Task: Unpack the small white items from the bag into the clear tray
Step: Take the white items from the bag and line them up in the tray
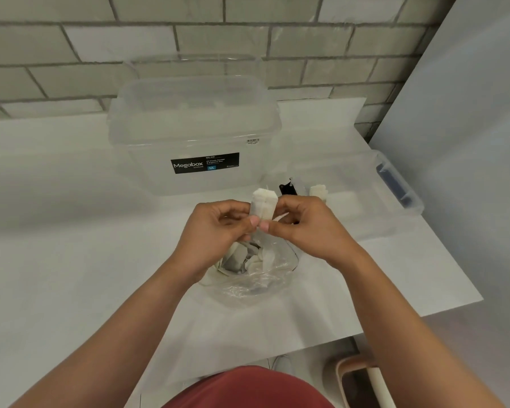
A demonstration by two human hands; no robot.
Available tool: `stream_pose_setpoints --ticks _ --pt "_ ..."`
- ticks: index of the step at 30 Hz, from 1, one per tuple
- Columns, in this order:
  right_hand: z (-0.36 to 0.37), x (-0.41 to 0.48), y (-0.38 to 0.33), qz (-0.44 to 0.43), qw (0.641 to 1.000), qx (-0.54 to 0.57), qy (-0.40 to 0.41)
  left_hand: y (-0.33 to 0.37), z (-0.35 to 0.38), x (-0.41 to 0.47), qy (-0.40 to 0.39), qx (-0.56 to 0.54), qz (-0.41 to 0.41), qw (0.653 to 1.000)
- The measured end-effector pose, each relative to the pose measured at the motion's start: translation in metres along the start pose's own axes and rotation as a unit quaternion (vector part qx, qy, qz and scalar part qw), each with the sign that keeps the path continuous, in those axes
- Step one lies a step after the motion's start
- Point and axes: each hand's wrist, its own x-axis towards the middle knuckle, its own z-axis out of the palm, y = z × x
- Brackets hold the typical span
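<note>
Head view, looking down: nearest, on a white table (71,260), a crumpled clear plastic bag (256,279) of small white items is seen. Above it, a flat white sachet (264,206) is pinched between left hand (218,228) and right hand (304,228). Beyond, at right, a second white sachet (318,192) is laid in a shallow clear plastic tray (354,178). Farthest, a lidded clear storage box (195,128) is labelled "Megabox STORAGE 12L".

Left grip (218,228), right grip (305,228), both pinching, thumb tips touching
</note>
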Motion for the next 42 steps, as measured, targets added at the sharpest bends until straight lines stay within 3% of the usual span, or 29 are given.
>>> stream_pose_setpoints --ticks 4,9,13,17,21,25,27,39,42 --pt "-0.024 -0.002 -0.011 -0.039 0.996 -0.067 0.042 0.005 0.003 0.010 -0.020 0.155 0.042 0.987" --pt "-0.067 -0.004 -0.023 -0.069 0.983 -0.169 0.023 0.023 0.024 0.020 -0.019 0.182 0.077 0.980" --pt "-0.112 0.001 -0.019 -0.069 0.966 -0.215 0.123 0.024 0.051 0.029 0.017 0.223 0.127 0.966" --pt "-0.147 0.022 0.004 -0.048 0.945 -0.256 0.199 0.014 0.078 0.032 -0.025 0.328 0.197 0.924" --pt "-0.159 0.047 0.034 0.000 0.933 -0.341 0.118 0.005 0.098 0.033 -0.030 0.408 0.207 0.889" --pt "-0.150 0.067 0.057 0.040 0.921 -0.382 -0.057 -0.002 0.105 0.032 -0.010 0.420 0.196 0.886" --pt "-0.142 0.077 0.066 0.046 0.917 -0.383 -0.100 -0.002 0.106 0.032 -0.008 0.418 0.191 0.888" --pt "-0.127 0.101 0.092 0.045 0.912 -0.406 -0.045 0.002 0.106 0.030 -0.024 0.421 0.173 0.890" --pt "-0.134 0.092 0.083 0.034 0.915 -0.402 0.005 0.001 0.096 0.026 -0.023 0.406 0.184 0.895"
